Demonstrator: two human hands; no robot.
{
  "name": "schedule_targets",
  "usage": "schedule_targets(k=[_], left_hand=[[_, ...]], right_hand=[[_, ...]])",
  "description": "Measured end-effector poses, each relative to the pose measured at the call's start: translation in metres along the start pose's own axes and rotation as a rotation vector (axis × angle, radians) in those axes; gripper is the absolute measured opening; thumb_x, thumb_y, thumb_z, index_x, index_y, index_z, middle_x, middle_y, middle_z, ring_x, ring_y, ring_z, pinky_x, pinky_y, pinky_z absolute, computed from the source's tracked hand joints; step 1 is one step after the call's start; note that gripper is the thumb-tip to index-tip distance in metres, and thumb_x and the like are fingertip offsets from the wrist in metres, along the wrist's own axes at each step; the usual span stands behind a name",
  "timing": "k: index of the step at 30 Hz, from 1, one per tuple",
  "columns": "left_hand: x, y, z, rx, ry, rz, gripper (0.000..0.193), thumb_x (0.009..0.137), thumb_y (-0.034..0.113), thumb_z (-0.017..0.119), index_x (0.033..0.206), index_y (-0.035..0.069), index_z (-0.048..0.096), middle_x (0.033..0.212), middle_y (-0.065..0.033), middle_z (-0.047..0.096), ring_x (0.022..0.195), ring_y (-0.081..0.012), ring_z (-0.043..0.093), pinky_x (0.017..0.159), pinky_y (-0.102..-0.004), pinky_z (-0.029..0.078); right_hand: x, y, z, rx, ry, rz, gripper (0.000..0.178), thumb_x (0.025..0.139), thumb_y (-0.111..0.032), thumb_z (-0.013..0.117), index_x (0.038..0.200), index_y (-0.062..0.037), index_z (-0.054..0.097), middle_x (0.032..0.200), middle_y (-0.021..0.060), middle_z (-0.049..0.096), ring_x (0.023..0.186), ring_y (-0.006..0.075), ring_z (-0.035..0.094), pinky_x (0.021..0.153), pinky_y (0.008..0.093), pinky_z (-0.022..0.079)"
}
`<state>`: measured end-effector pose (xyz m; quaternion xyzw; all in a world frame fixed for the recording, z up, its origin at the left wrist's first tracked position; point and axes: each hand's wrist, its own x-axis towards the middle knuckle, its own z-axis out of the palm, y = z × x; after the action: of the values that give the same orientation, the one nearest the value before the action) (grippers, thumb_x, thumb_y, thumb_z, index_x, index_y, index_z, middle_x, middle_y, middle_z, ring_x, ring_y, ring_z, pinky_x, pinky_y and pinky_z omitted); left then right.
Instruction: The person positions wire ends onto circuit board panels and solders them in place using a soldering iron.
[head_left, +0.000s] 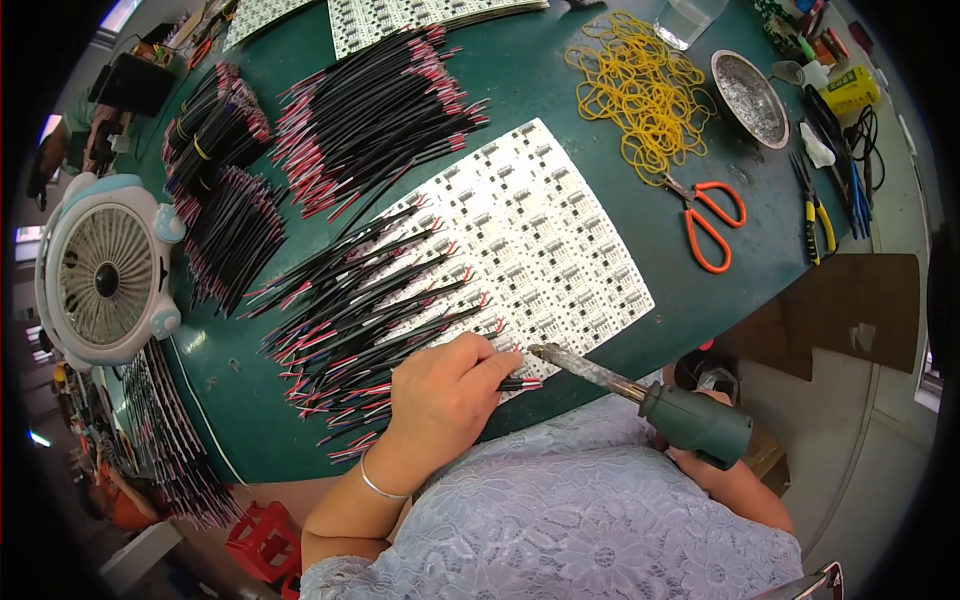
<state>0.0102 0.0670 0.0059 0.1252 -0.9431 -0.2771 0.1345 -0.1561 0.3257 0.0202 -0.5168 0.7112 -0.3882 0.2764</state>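
My left hand (445,390) is closed over the lower edge of a white circuit board panel (565,215), its thumb and fingertips pinched on a thin wire. A black-sleeved cable (518,384) with red and white tips pokes out beneath the fingers. Rows of similar black cables (370,300) lie across the left part of the panel, their bared ends at the pads. My right hand (712,468), partly hidden behind the tool, grips a soldering iron (695,425) with a green handle. Its tip touches or hovers just above the panel beside my left fingertips.
Bundles of black cables (375,105) lie at the far left, near a white fan (105,275). Yellow rubber bands (640,90), orange-handled scissors (705,220), a metal bowl (750,100) and yellow-black pliers (815,215) lie right. More panels (400,20) are stacked at the back.
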Motion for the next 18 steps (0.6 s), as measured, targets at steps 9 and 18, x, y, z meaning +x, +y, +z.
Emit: schedule_targets(k=[9,18], left_hand=[[0.000,-0.001,0.001,0.009,0.009,0.027,0.029,0.058,0.002,0.071,0.085,0.013,0.069,0.073,-0.0006,0.055,0.057,-0.0188,0.054,0.050,-0.0306,0.041],[0.001,-0.001,-0.001,0.030,-0.027,0.024,0.031,0.057,0.002,0.071,0.086,0.014,0.069,0.074,-0.0003,0.056,0.059,-0.0194,0.055,0.051,-0.0313,0.042]], right_hand=[[0.003,-0.001,0.007,-0.066,0.092,-0.030,0.020,0.067,-0.005,0.066,0.087,-0.0074,0.067,0.085,0.0089,0.066,0.071,0.0265,0.061,0.063,0.0347,0.047],[-0.011,0.015,0.006,0.699,0.454,0.247,0.047,0.085,-0.030,0.060,0.119,-0.0001,0.049,0.100,0.0103,0.061,0.059,0.0129,0.056,0.053,0.0254,0.044]])
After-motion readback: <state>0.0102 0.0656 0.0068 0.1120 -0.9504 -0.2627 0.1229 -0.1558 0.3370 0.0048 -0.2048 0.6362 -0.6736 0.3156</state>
